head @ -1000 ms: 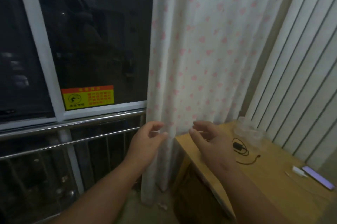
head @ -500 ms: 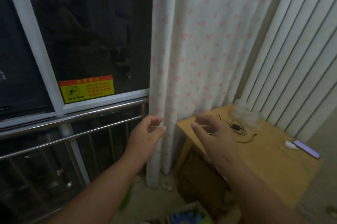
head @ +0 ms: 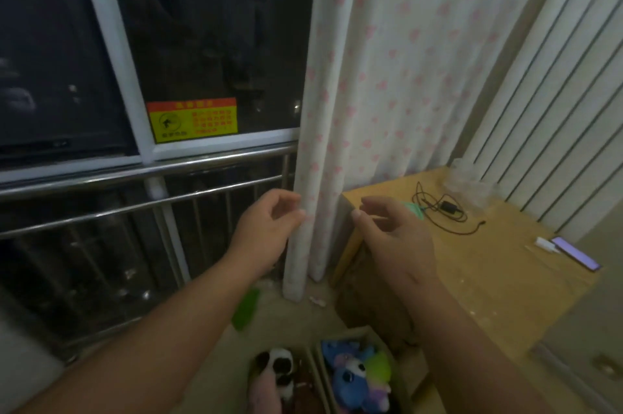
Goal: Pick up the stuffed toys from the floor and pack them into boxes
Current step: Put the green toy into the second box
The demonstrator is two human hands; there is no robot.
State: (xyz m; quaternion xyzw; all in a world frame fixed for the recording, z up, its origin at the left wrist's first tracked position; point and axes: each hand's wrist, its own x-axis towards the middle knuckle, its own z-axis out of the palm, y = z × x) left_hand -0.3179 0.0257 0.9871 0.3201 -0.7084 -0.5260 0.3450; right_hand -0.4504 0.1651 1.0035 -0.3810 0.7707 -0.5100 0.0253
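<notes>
We judge left hand (head: pixel 269 228) and right hand (head: pixel 394 238), fingers loosely curled and empty, poised to reach stuffed toys (head: pixel 347 380) below.

White curtain (head: pixel 387 76) with pink hearts at twelve o'clock. Yellow warning sticker (head: pixel 192 120) on the dark window (head: pixel 209 25) at ten, steel railing (head: pixel 135 174) below. At three, a wooden desk (head: pixel 488 278) carries a black charger cable (head: pixel 450 207) and a phone (head: pixel 577 253).

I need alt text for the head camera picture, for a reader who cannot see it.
The left hand and right hand hover empty, fingers loosely curled, before a pink-dotted curtain. Below, boxes on the floor hold stuffed toys; a wooden table stands right.
</notes>
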